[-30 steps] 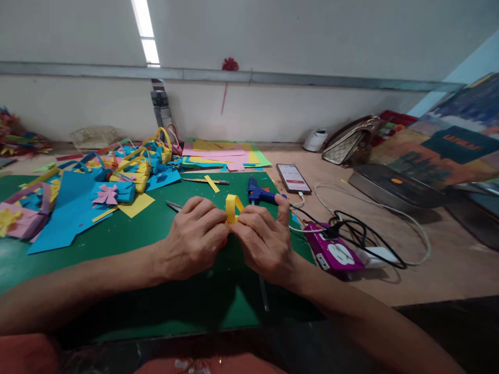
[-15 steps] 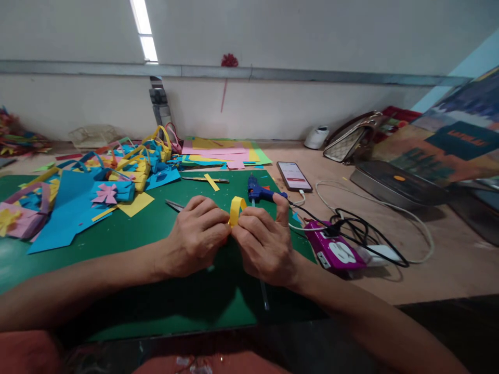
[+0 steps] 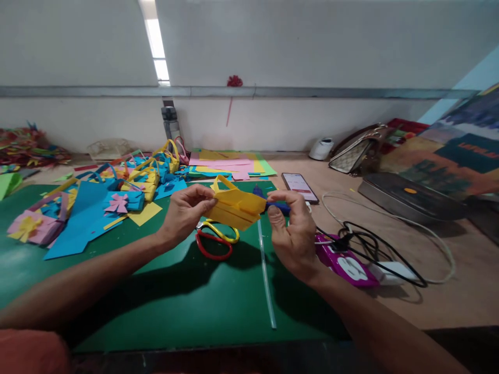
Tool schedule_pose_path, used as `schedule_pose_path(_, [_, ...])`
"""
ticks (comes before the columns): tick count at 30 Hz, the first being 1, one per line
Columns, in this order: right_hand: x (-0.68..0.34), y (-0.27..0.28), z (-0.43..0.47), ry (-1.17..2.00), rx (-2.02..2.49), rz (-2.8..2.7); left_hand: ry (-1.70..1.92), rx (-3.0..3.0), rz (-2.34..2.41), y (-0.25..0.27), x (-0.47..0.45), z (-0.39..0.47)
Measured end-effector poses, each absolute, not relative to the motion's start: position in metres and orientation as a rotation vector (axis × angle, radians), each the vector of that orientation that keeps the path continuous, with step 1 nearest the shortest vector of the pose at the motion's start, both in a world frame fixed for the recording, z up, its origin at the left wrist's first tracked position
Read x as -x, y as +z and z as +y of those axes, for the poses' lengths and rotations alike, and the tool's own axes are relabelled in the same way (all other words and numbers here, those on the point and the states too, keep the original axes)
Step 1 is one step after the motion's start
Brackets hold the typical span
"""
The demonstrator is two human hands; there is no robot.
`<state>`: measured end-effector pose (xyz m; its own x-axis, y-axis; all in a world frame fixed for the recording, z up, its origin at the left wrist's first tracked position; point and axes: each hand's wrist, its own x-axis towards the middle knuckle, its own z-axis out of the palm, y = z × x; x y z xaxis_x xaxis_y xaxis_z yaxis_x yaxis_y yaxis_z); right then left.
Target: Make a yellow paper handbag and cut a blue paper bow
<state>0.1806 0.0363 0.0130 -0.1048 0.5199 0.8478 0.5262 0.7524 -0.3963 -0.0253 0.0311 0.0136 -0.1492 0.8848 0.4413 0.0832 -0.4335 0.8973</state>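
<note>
A small yellow paper basket (image 3: 238,209) with a loop handle hangs tilted above the green mat. Its left end is pinched between the thumb and fingers of my left hand (image 3: 183,210). My right hand (image 3: 294,234) is just right of the basket, thumb and forefinger apart with nothing visible between them. Below the basket lie scissors (image 3: 212,256) with red and yellow handles, their blades mostly hidden. A blue glue gun (image 3: 278,209) is partly covered behind the basket and my right hand. From it a clear glue stick (image 3: 267,280) reaches toward me across the mat.
Several colourful paper baskets (image 3: 39,223) and a blue paper sheet (image 3: 74,223) fill the left. Stacked paper (image 3: 230,162) is at the back. A phone (image 3: 299,187), a purple power strip (image 3: 349,265), tangled cords (image 3: 366,239) and a dark case (image 3: 405,197) stand right.
My hands have moved apart and the basket's flat side now shows. My right hand has let go of it, while my left keeps hold. The scissors' handles have come into sight.
</note>
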Motion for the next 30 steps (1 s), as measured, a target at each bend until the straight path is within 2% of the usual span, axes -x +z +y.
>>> schedule_pose_path(5, [-0.185,0.015,0.044,0.101,0.881,-1.702,1.71,-1.358,1.064,0.012,0.028,0.035])
schedule_pose_path(14, [-0.181,0.014,0.042,-0.009,0.852,-1.901,1.78,-1.366,1.031,0.011,0.03,0.036])
schedule_pose_path(22, [-0.188,0.017,0.044,-0.41,0.661,-1.984,1.8,-1.919,1.178,0.009,0.037,0.042])
schedule_pose_path(30, [-0.19,0.017,0.046,-0.565,0.581,-2.021,1.802,-2.572,1.071,0.005,0.051,0.051])
